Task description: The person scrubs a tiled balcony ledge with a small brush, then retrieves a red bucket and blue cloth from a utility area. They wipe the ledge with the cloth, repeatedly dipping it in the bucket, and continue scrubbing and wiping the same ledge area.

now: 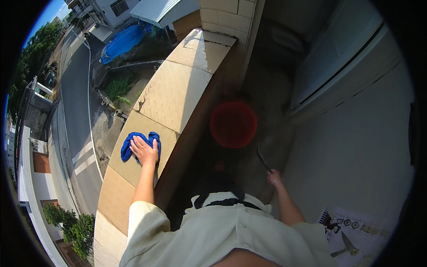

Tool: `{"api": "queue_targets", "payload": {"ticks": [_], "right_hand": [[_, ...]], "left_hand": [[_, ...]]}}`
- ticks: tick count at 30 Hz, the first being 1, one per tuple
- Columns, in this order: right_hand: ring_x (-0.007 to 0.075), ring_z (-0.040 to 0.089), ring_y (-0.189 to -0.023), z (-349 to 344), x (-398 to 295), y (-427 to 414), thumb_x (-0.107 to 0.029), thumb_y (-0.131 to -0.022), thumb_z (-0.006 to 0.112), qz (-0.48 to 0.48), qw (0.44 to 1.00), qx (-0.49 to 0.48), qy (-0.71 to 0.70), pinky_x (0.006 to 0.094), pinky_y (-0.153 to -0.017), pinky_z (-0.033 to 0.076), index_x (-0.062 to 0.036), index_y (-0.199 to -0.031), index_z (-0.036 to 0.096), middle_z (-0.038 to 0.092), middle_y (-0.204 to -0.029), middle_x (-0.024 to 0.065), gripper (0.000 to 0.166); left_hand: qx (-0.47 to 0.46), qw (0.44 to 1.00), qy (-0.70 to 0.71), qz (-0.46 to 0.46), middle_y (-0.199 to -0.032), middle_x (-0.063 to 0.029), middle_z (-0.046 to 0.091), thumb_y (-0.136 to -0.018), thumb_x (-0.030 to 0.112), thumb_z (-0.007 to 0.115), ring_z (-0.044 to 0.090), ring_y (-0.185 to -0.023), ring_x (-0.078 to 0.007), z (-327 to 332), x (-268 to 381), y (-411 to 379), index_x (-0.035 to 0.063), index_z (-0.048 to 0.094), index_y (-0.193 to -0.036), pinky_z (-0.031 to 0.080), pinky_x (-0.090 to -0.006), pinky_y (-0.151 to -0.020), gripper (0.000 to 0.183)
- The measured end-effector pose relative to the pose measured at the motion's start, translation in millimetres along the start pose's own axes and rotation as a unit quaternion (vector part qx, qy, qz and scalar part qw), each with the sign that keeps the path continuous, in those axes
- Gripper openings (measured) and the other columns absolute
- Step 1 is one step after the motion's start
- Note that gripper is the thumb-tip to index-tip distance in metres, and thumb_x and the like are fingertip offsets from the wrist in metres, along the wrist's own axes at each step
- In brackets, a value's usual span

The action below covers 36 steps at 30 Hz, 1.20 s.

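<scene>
My left hand (144,151) lies flat on a crumpled blue cloth (126,150), its thumb spread from the fingers. The palm covers part of the cloth. Beneath it runs a parapet ledge topped with beige tiles (166,95), partly in sunlight and partly in shadow. Down on the shaded side, my right hand (274,177) grips a narrow dark hand tool (263,160) with a slightly bent tip; its exact kind is unclear. A bracelet circles that wrist. Ahead of the tool, a round red plastic basin or bucket (233,124) stands on the dim floor; its contents cannot be made out.
The ledge meets a tiled wall (220,16) at the far end. Beyond its outer edge lie a road (75,93) and a blue tarpaulin (125,43) far below. At right are a pale wall (340,140), a door-like panel (337,56) and a printed white sheet (367,230).
</scene>
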State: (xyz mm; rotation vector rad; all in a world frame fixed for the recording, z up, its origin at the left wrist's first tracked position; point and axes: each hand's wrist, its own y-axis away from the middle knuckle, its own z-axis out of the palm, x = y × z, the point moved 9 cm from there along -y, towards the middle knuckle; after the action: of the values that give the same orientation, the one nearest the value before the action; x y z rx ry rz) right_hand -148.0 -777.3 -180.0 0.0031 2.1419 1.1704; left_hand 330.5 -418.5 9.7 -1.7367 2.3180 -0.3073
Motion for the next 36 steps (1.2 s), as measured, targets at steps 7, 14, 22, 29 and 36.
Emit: {"api": "queue_targets", "payload": {"ticks": [7, 14, 22, 29, 36], "right_hand": [[0.0116, 0.047, -0.047, 28, -132, -104, -0.018, -0.085, 0.05, -0.013, 0.999, -0.032, 0.036, 0.0264, -0.041, 0.038, -0.0058, -0.093, 0.053, 0.05, -0.059, 0.0027, 0.015], [0.0229, 0.056, -0.086, 37, -195, -135, -0.041, -0.08, 0.057, -0.157, 0.944, -0.03, 0.29, 0.035, -0.067, 0.047, -0.0064, -0.132, 0.03, 0.051, -0.11, 0.0176, 0.068], [0.0147, 0.06, -0.071, -50, -165, 7, -0.018, -0.075, 0.062, -0.113, 0.917, -0.285, 0.257, 0.0284, -0.066, 0.048, -0.0061, -0.084, 0.061, 0.064, -0.078, 0.0051, 0.015], [0.0096, 0.055, -0.074, -82, -169, 44, -0.01, -0.075, 0.061, -0.161, 0.939, -0.236, 0.191, 0.0256, -0.068, 0.047, -0.004, -0.083, 0.056, 0.06, -0.077, 0.0022, 0.011], [0.011, 0.055, -0.08, -92, -161, 34, -0.008, -0.076, 0.059, -0.149, 0.915, -0.347, 0.14, 0.0268, -0.072, 0.046, -0.0046, -0.094, 0.054, 0.06, -0.086, 0.0037, 0.019]], "left_hand": [[0.013, 0.994, 0.063, 0.088, -0.136, -0.019, 0.023, -0.078, 0.047, 0.05, 0.017, -0.128, -0.0352, 10, 81, -61, -0.0082, 0.025, -0.127, 0.013, -0.0496, -0.104, 0.078], [0.001, 0.98, 0.157, 0.121, -0.139, -0.0142, 0.02, -0.072, 0.042, 0.063, 0.011, -0.13, -0.0346, -8, 132, -93, 0.0084, 0.026, -0.131, 0.013, -0.0566, -0.1, 0.078], [-0.423, 0.809, 0.407, -0.032, -0.069, -0.0088, 0.058, -0.075, 0.015, 0.064, 0.056, -0.062, -0.0145, -58, 103, 78, 0.0014, 0.06, -0.084, 0.046, -0.0274, -0.058, 0.016], [-0.586, 0.594, 0.516, -0.192, -0.079, 0.0014, 0.059, -0.079, 0.01, 0.06, 0.052, -0.071, -0.0051, -53, 140, 212, 0.0024, 0.059, -0.092, 0.043, -0.0209, -0.065, 0.015], [-0.61, 0.558, 0.521, -0.214, -0.088, 0.0002, 0.059, -0.077, 0.012, 0.063, 0.051, -0.08, -0.0068, -59, 169, 227, 0.004, 0.057, -0.097, 0.042, -0.0235, -0.074, 0.023]]}}
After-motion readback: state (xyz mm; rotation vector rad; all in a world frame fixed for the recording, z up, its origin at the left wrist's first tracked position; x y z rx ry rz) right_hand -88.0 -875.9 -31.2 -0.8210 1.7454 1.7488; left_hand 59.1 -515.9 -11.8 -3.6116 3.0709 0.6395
